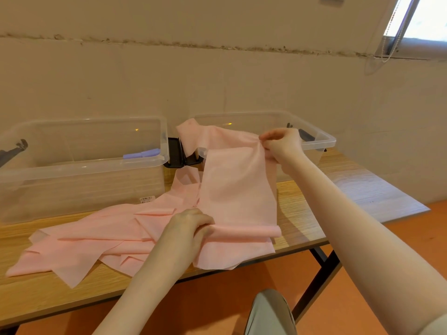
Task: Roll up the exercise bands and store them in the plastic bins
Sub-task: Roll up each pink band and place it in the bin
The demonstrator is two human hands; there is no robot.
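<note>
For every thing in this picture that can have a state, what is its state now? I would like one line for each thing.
Pink exercise band: unrolled, held up between both hands, its rest lying loose on the table.
Left hand: grips the band's lower part.
Right hand: pinches the band's upper part.
Left plastic bin: lid off, holds a purple item.
Right plastic bin: lid off, band draped over its rim.

A wooden table [343, 187] on black legs [321, 269] stands on an orange floor [217, 308]. At its eleven o'clock sits a clear bin [79, 170], at one o'clock a second bin [321, 141], close side by side. Pink bands [96, 240] sprawl across its middle toward seven o'clock.
</note>
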